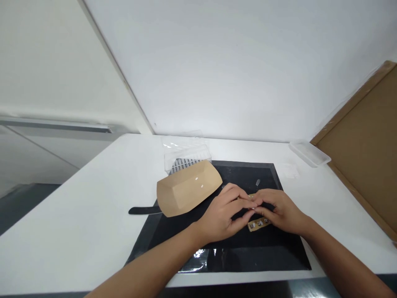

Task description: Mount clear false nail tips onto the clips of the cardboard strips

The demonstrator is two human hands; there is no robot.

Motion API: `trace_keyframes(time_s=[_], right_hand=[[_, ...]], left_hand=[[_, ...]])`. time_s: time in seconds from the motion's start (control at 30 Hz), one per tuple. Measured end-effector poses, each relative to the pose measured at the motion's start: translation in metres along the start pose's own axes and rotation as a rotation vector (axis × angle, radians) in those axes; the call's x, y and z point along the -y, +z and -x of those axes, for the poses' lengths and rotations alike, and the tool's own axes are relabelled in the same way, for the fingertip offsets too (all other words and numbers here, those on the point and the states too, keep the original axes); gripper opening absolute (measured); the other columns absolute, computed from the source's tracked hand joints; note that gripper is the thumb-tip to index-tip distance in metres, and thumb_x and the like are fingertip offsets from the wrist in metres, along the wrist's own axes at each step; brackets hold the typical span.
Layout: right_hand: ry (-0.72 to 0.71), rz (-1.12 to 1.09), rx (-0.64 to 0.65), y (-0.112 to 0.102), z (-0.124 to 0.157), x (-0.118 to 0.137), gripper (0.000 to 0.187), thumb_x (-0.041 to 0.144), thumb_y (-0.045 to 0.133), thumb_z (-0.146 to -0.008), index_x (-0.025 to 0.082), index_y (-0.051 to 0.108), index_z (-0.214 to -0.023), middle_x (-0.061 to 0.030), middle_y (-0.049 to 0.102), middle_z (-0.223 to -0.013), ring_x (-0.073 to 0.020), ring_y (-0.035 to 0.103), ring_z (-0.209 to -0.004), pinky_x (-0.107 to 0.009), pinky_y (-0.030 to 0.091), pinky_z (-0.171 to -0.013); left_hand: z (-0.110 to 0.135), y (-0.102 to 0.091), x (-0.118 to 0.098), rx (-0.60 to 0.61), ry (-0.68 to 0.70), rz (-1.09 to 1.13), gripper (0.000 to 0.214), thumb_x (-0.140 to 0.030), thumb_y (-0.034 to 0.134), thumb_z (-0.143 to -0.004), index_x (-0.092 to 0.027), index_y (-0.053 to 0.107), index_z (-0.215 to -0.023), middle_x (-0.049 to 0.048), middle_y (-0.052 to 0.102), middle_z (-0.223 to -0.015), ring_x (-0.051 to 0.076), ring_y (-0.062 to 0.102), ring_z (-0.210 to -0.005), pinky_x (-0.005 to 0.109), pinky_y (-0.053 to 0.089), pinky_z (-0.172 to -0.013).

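Observation:
My left hand [221,215] and my right hand [277,211] meet over a black mat [242,244], their fingertips pinched together. Whatever lies between the fingertips is hidden. Just below them, a tan cardboard strip [259,224] with several small metal fittings lies on the mat, its upper part hidden under my hands. A small grey-clear piece [257,182] stands beyond my right fingers. Left of my left hand, a kraft paper tray [187,188] rests upside down or tilted on the mat's edge. A black handle [144,210] sticks out from under it.
A clear plastic container [186,153] holding white comb-like pieces stands behind the tray. A white plastic tray [309,153] and a pale flat sheet [290,170] lie on the white table [93,207]. A large cardboard panel [359,145] leans at the right.

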State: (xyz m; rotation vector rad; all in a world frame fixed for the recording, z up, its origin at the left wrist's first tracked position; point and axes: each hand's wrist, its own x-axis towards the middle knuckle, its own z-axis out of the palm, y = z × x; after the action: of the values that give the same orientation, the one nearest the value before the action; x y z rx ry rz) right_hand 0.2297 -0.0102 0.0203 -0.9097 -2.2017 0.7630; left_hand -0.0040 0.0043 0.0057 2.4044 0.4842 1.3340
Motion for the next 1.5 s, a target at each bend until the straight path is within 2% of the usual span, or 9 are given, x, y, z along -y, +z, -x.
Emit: trace_keyframes(time_s=[0.1, 0.27, 0.43, 0.63, 0.97, 1.07, 1.2, 1.3, 1.5], right_hand=[[-0.003, -0.029, 0.015, -0.003, -0.001, 0.002, 0.009, 0.027, 0.063, -0.105, 0.024, 0.071, -0.103, -0.0022, 0.075, -0.099, -0.0161, 0.070, -0.091, -0.031, 0.055, -0.084], [0.079, -0.101, 0.017, -0.004, -0.001, 0.005, 0.014, 0.033, 0.064, -0.105, 0.024, 0.073, -0.100, -0.0028, 0.073, -0.097, -0.0168, 0.069, -0.089, -0.032, 0.055, -0.084], [0.133, -0.151, -0.006, -0.002, 0.000, 0.005, 0.019, 0.038, 0.066, -0.104, 0.023, 0.073, -0.094, -0.0026, 0.074, -0.094, -0.0168, 0.070, -0.086, -0.030, 0.055, -0.080], [0.148, -0.184, -0.008, -0.002, 0.000, 0.005, 0.019, 0.038, 0.068, -0.103, 0.022, 0.073, -0.094, -0.0024, 0.074, -0.093, -0.0165, 0.069, -0.085, -0.030, 0.053, -0.080], [0.166, -0.208, 0.051, -0.001, 0.000, 0.005, 0.018, 0.037, 0.064, -0.105, 0.022, 0.069, -0.096, -0.0021, 0.071, -0.093, -0.0164, 0.066, -0.084, -0.031, 0.053, -0.080], [0.125, -0.152, 0.069, -0.001, 0.000, 0.006, 0.015, 0.038, 0.064, -0.104, 0.023, 0.066, -0.103, -0.0031, 0.068, -0.097, -0.0172, 0.064, -0.086, -0.032, 0.053, -0.080], [-0.035, 0.058, 0.065, 0.004, -0.001, 0.005, 0.013, 0.034, 0.057, -0.108, 0.023, 0.062, -0.105, -0.0041, 0.068, -0.097, -0.0189, 0.061, -0.088, -0.035, 0.049, -0.083], [-0.113, 0.236, -0.003, 0.008, -0.002, 0.005, 0.015, 0.029, 0.050, -0.111, 0.023, 0.062, -0.107, -0.0034, 0.067, -0.093, -0.0197, 0.057, -0.085, -0.036, 0.043, -0.080], [-0.197, 0.370, -0.086, 0.009, -0.001, -0.001, 0.016, 0.025, 0.050, -0.110, 0.021, 0.065, -0.106, -0.0028, 0.068, -0.087, -0.0192, 0.048, -0.077, -0.036, 0.037, -0.076]], left_hand=[[-0.001, -0.003, 0.001, -0.004, -0.020, 0.034, 0.021, -0.014, 0.073, -0.093, -0.020, 0.074, -0.113, 0.0078, 0.071, -0.099, 0.020, 0.065, -0.094, 0.038, 0.055, -0.085], [-0.002, -0.009, 0.000, 0.031, -0.132, 0.115, 0.015, -0.018, 0.072, -0.096, -0.023, 0.077, -0.109, 0.0085, 0.072, -0.099, 0.021, 0.065, -0.095, 0.034, 0.057, -0.078], [0.000, -0.011, 0.002, 0.053, -0.182, 0.155, 0.015, -0.022, 0.070, -0.098, -0.024, 0.080, -0.110, 0.0091, 0.074, -0.097, 0.021, 0.067, -0.093, 0.033, 0.058, -0.072], [0.003, -0.008, 0.004, 0.006, -0.203, 0.174, 0.014, -0.020, 0.074, -0.096, -0.023, 0.081, -0.108, 0.0091, 0.074, -0.095, 0.019, 0.066, -0.088, 0.023, 0.049, -0.055], [0.006, -0.006, 0.004, 0.088, -0.198, 0.122, 0.008, -0.020, 0.066, -0.101, -0.021, 0.071, -0.107, 0.0087, 0.072, -0.098, 0.022, 0.065, -0.098, 0.036, 0.058, -0.079], [0.006, -0.005, 0.002, 0.095, -0.260, 0.143, 0.007, -0.021, 0.063, -0.102, -0.021, 0.069, -0.105, 0.0089, 0.070, -0.099, 0.022, 0.065, -0.099, 0.034, 0.059, -0.077], [0.007, -0.003, 0.000, 0.086, -0.382, 0.196, 0.010, -0.027, 0.062, -0.103, -0.020, 0.069, -0.102, 0.0104, 0.069, -0.103, 0.021, 0.066, -0.097, 0.026, 0.055, -0.061], [0.007, -0.002, -0.002, 0.042, -0.434, 0.243, 0.014, -0.030, 0.062, -0.103, -0.020, 0.072, -0.102, 0.0098, 0.067, -0.101, 0.019, 0.066, -0.091, 0.020, 0.052, -0.051], [0.005, -0.001, 0.001, -0.063, -0.318, 0.246, 0.009, -0.024, 0.071, -0.098, -0.018, 0.077, -0.098, 0.0093, 0.070, -0.093, 0.019, 0.068, -0.088, 0.019, 0.052, -0.050]])
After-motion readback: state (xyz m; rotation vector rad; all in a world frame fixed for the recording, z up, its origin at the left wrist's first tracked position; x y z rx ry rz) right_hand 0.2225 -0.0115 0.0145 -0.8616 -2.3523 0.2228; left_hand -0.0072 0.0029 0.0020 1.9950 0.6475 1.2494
